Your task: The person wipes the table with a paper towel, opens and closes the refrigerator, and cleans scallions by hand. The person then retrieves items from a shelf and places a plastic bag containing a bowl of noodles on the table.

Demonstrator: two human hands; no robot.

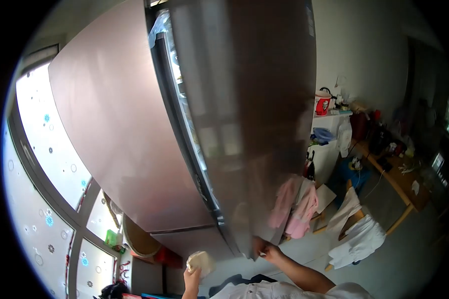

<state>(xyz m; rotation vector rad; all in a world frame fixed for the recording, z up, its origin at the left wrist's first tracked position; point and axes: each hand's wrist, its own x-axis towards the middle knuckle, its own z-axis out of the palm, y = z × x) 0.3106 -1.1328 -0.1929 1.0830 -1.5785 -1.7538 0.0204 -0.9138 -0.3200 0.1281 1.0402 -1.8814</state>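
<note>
Low in the view, my left hand is closed around a pale, cream-coloured item, which is slightly blurred. To its right, my right hand has its fingers curled at the lower edge of a refrigerator door. That door stands partly open, with a lit gap showing shelves and plastic-wrapped contents inside. The other refrigerator door, pinkish and glossy, is on the left.
Frosted windows with flower patterns line the left. On the right are a shelf with a red-and-white bucket, pink clothing, a chair draped with white cloth and a wooden table.
</note>
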